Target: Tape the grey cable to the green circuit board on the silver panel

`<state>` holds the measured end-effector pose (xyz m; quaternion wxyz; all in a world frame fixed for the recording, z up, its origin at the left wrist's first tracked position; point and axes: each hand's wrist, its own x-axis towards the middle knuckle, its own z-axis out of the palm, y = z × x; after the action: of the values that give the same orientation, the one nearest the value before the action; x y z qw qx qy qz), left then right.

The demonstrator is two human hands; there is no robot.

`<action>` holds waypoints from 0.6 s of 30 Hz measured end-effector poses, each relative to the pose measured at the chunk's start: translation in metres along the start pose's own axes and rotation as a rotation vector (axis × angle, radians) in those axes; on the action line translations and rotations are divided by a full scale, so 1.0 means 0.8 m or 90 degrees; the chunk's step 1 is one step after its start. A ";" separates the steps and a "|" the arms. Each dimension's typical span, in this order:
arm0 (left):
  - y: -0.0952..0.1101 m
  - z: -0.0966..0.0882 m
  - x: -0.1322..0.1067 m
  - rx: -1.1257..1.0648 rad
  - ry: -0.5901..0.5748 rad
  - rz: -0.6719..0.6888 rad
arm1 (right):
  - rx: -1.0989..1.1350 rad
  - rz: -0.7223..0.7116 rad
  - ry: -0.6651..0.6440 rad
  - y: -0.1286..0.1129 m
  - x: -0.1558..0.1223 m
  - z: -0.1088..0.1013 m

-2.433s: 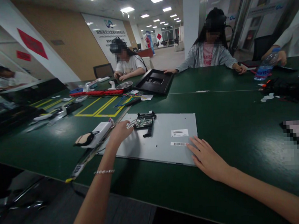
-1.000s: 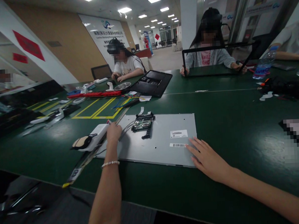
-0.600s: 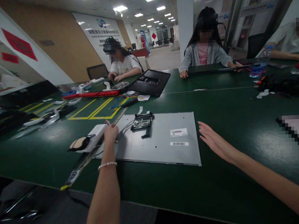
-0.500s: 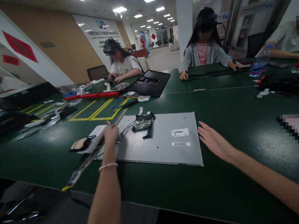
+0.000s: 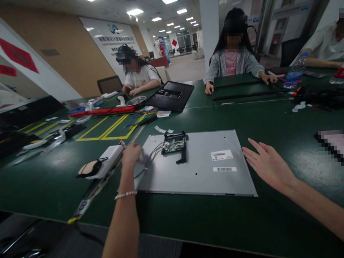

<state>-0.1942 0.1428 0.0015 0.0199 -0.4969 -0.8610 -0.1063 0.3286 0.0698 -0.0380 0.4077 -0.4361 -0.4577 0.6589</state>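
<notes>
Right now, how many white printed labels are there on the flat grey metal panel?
2: a white rectangular label, and below it a white barcode label, both toward the right hand. The left hand could hide more.

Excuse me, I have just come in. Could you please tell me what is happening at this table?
The person's left hand is at the left end of a flat grey panel, beside thin grey cables; the right hand is open at its right edge. A circuit board with a black bracket rests on the panel. Across the green table, a co-worker in a striped shirt holds a thin black frame.
</notes>
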 end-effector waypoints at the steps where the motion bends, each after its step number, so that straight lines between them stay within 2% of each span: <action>1: 0.005 -0.002 -0.003 0.012 -0.010 0.003 | 0.016 0.002 0.009 0.000 -0.003 -0.006; 9: 0.042 -0.009 -0.030 0.127 -0.079 0.013 | 0.230 0.036 0.085 -0.007 -0.032 -0.032; 18: 0.085 -0.010 -0.065 0.258 -0.139 0.105 | 0.179 0.036 0.101 -0.010 -0.037 -0.058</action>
<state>-0.1101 0.1300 0.0134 0.0346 -0.5602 -0.8182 0.1247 0.3825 0.0556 -0.0335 0.4812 -0.4382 -0.3150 0.6908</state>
